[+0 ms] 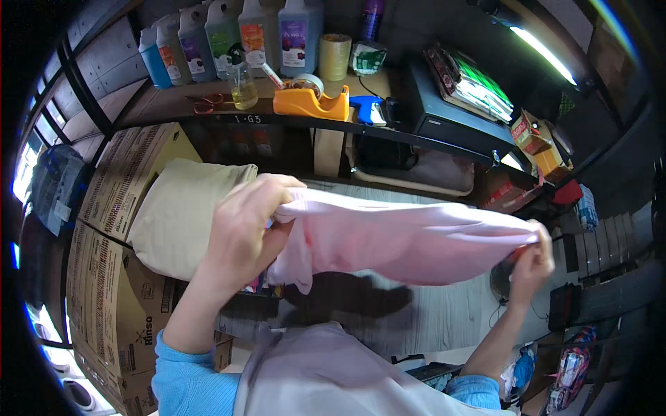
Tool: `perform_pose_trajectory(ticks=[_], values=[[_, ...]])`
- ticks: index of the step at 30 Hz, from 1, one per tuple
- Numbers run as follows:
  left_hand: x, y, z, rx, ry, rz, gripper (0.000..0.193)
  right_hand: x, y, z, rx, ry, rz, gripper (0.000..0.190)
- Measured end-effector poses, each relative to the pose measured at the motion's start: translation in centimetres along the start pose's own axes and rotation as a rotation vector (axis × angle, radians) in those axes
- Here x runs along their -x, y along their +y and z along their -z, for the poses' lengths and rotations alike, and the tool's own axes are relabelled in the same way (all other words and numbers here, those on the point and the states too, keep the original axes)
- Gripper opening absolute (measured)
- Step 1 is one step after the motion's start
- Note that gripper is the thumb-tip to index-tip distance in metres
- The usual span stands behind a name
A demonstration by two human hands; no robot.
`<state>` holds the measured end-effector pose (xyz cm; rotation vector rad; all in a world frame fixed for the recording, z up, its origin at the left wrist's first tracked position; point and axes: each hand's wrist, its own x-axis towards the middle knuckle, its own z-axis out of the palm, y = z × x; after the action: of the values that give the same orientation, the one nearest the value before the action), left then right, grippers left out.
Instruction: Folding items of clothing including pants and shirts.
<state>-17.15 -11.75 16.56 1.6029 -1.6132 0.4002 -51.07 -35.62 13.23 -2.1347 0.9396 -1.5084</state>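
Note:
A pink cloth is stretched in the air between my two hands, above a pale wood-grain table. Pinched in the fingers of my left hand is its left end, where a small flap hangs down. My right hand grips the opposite end at the right. Beside and partly behind my left hand lies a folded cream cloth. A light-coloured cloth covers my front below the table edge; whether it is worn or laid there, I cannot tell.
Cardboard boxes are stacked at the left. Across the back runs a shelf with several liquid jugs, an orange tape dispenser, red scissors, a blue tagging gun and a dark cash drawer. Bagged items are at lower right.

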Motion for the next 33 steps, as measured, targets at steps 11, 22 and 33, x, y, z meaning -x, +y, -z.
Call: perform_pose_trajectory(ticks=[11, 22, 33], values=[[-1.2, 3.2, -1.6, 0.201, 0.198, 0.066, 0.035, -8.6, 0.4, 3.0, -0.117, 0.354, 0.277, 0.029], [8.0, 2.4, -7.4, 0.230, 0.074, 0.487, 0.021, -9.3, 8.4, -5.3, 0.194, -0.167, 0.108, 0.020], [29.3, -3.1, -20.2, -0.163, -0.898, 0.678, 0.082, -10.2, 27.9, -3.2, 0.571, -0.312, -0.070, 0.025]])
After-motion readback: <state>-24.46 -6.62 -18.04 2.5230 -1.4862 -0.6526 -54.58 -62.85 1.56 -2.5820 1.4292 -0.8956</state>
